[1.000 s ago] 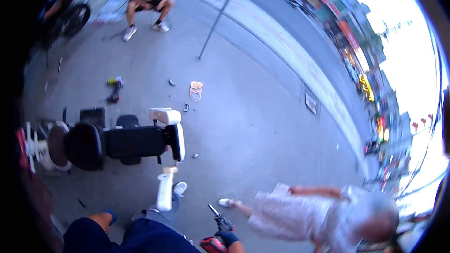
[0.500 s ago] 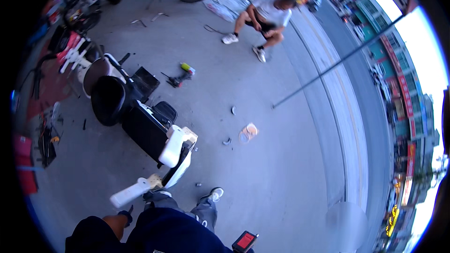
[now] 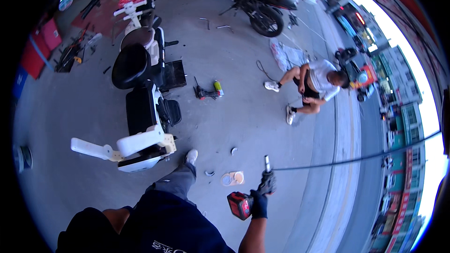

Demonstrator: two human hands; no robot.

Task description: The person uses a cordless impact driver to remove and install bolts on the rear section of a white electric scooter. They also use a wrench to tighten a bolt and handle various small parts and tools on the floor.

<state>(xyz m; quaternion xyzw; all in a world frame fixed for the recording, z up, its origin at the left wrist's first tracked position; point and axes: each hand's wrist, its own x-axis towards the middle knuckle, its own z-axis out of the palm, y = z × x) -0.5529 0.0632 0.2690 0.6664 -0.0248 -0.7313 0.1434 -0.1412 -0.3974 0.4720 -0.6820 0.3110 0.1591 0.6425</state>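
Observation:
My right hand (image 3: 259,204), in a dark glove, is wrapped round the handle of a cordless impact wrench (image 3: 267,183). The wrench has a red and black battery, and a silver socket at its nose points away from me. Only a dark bit of my left hand (image 3: 126,210) shows beside my torso, its fingers hidden. Ahead to the left stands a white and black electric scooter (image 3: 140,107), with white arm-like pieces (image 3: 140,143) at its near end. Near my foot lie a small flat pack (image 3: 233,178) and two crescent-shaped parts (image 3: 209,173).
A second power tool (image 3: 204,93) and a yellow-green can (image 3: 218,88) lie right of the scooter. A person (image 3: 323,82) squats farther right. A motorcycle (image 3: 258,7) stands behind. A thin dark pole (image 3: 351,163) crosses the right side towards the road.
My right hand has come into view, raising the impact wrench from the lower edge. The view has turned, and one foot has stepped forward near the scooter. My left hand is now mostly hidden.

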